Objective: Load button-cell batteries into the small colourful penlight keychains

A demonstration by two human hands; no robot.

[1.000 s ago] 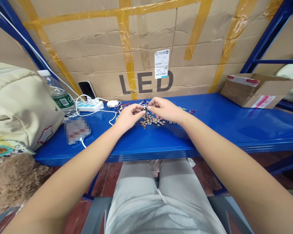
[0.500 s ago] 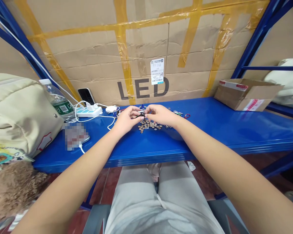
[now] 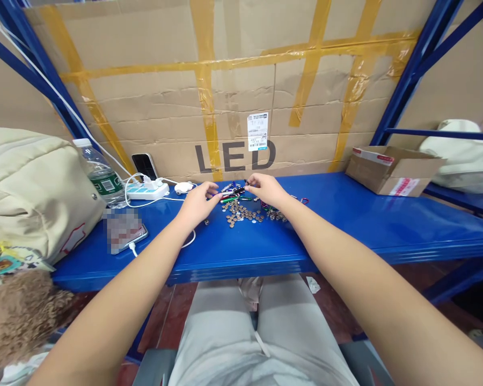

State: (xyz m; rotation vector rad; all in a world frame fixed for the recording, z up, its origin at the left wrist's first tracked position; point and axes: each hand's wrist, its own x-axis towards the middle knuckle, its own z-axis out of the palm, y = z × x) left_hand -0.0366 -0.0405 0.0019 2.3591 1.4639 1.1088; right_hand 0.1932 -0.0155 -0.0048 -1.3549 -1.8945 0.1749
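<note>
My right hand point(image 3: 266, 191) is over the far side of the blue table, thumb and fingers pinched on a small black piece point(image 3: 247, 184) whose kind I cannot make out. Across from it, my left hand point(image 3: 201, 203) has its fingers curved and apart from the thumb, with nothing visible between them. Between the hands lies a pile of small coloured metal pieces, including a green one point(image 3: 243, 199). Nearer me spread several small round bronze-coloured discs point(image 3: 241, 213). More small metal pieces point(image 3: 277, 215) lie partly hidden under my right wrist.
On the left are a cream bag point(image 3: 36, 187), a water bottle point(image 3: 102, 177), a power strip point(image 3: 147, 190) with white cables and a phone point(image 3: 126, 233). An open cardboard box point(image 3: 394, 171) stands at the right. A large taped carton point(image 3: 165, 118) backs the table.
My hands have moved apart; the dark item they were both holding no longer spans them. More of the coloured pile shows between them. The view has tilted up slightly.
</note>
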